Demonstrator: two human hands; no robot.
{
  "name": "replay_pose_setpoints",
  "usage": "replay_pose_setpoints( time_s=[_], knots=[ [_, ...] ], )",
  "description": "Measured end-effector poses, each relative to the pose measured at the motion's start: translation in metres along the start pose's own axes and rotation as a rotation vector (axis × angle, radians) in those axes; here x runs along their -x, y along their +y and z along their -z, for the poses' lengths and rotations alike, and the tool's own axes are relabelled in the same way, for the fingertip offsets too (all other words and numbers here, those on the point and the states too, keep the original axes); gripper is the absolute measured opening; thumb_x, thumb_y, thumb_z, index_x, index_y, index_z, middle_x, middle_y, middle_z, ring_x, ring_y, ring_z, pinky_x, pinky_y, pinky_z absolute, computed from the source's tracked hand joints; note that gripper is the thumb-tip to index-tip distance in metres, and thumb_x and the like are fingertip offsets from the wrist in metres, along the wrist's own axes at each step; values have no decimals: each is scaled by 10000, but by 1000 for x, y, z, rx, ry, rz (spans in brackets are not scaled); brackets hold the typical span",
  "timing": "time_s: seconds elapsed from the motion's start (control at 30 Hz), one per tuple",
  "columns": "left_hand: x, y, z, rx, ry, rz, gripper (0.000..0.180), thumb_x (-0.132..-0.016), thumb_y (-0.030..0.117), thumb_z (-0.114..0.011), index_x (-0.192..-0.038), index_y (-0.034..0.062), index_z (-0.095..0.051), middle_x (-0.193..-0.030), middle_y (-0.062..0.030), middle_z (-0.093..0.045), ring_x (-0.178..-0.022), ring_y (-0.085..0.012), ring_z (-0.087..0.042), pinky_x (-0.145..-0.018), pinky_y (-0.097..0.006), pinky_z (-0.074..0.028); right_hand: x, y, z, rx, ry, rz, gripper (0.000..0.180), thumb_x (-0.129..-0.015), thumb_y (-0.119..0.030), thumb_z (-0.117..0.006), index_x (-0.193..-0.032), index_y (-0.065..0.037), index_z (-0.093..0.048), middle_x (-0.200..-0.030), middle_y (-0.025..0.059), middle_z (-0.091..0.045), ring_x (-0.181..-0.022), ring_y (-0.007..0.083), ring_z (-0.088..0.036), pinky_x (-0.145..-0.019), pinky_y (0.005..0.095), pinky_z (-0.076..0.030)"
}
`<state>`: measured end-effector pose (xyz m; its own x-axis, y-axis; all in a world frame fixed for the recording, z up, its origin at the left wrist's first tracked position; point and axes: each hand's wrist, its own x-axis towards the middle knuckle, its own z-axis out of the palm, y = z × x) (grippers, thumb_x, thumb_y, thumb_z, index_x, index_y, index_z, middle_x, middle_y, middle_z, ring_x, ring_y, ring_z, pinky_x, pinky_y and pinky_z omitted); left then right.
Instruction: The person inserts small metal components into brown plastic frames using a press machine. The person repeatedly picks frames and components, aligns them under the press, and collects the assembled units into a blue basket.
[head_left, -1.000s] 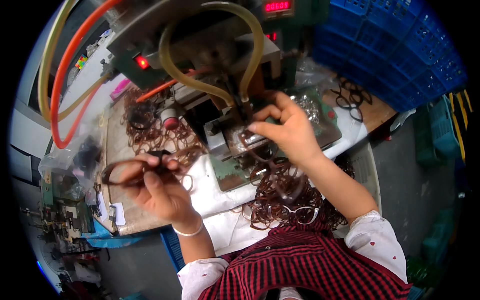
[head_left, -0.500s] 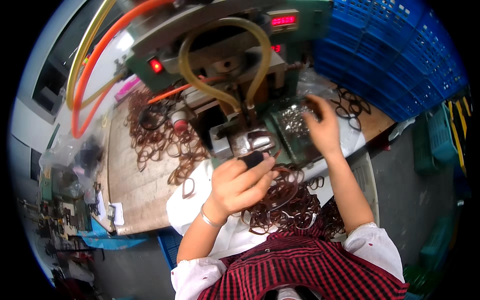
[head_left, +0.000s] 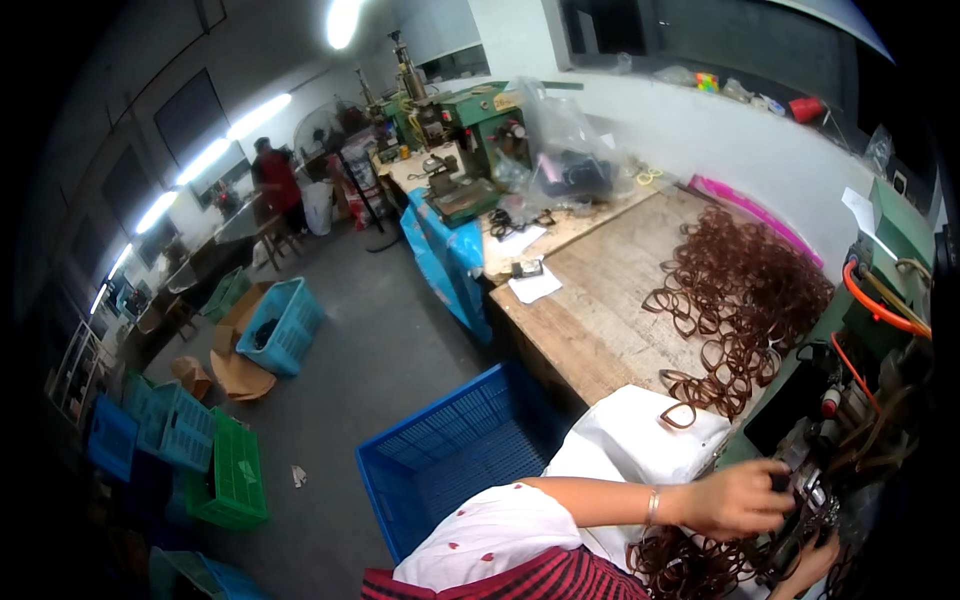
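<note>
My left hand (head_left: pixel 735 502) is at the metal fixture (head_left: pixel 818 498) of a green bench machine (head_left: pixel 898 232). A black cover is on one finger, and the fingers are curled together; what they hold is hidden. Just below, at the right edge, my right hand (head_left: pixel 812 566) reaches up beside the fixture with bent fingers, partly lost in shadow. Anything in its fingertips is too small to make out. Under my left wrist lies a heap of brown eyeglass rims (head_left: pixel 690 566). One loose rim (head_left: pixel 680 415) rests on the white cloth (head_left: pixel 632 432).
A large pile of brown rims (head_left: pixel 750 280) covers the back of the wooden table (head_left: pixel 590 300). On the floor to the left are a blue crate (head_left: pixel 450 440), a light-blue crate (head_left: pixel 285 325) and a green crate (head_left: pixel 235 470). A person (head_left: pixel 277 185) stands far back.
The view has swung far to the left, across the room. My right hand has left the tray of small metal parts and is now near the fixture. My left hand stays at the machine.
</note>
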<state>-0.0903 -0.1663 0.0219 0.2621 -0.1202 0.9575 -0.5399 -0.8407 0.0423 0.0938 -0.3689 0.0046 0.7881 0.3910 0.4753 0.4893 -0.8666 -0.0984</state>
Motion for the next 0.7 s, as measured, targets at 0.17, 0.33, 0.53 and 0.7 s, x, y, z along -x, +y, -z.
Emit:
replay_pose_setpoints(
  time_s=[0.17, 0.33, 0.53, 0.7],
  knots=[
    [-5, -78, 47, -537, -270, 747, 325, -812, 266, -689, -1008, 11, -646, -1144, -156, -604, -996, -316, -544, -919, -452, -420, -17, 62, -69, -134, 5, 28, 349, -883, -171, -636, -1163, 37, -622, -1143, 225, -634, -1062, 386, -581, -940, 420, -444],
    [104, -142, 21, -842, -545, 1030, 562, -831, 552, -633, -936, 2, -683, -957, -147, -634, -1000, -290, -570, -966, -463, -402, -30, 61, -74, -493, 9, -97, 292, -946, -157, -568, -1140, 50, -639, -1109, 209, -672, -1002, 351, -644, -886, 376, -484],
    [78, -149, 50, -749, -610, 1059, 522, -778, 523, -706, -881, 15, -651, -930, -147, -635, -909, -288, -630, -759, -398, -501, -32, 51, -70, -710, -43, -146, 277, -948, -137, -571, -1151, 41, -628, -1121, 171, -676, -1019, 276, -647, -916, 340, -472],
    [83, -158, 62, -782, -561, 1025, 495, -760, 490, -731, -891, 14, -695, -978, -173, -621, -873, -317, -642, -760, -432, -519, 18, 58, -25, -544, 57, -200, 273, -893, -154, -650, -1108, 12, -671, -1067, 164, -695, -956, 255, -657, -895, 353, -493]
  ],
)
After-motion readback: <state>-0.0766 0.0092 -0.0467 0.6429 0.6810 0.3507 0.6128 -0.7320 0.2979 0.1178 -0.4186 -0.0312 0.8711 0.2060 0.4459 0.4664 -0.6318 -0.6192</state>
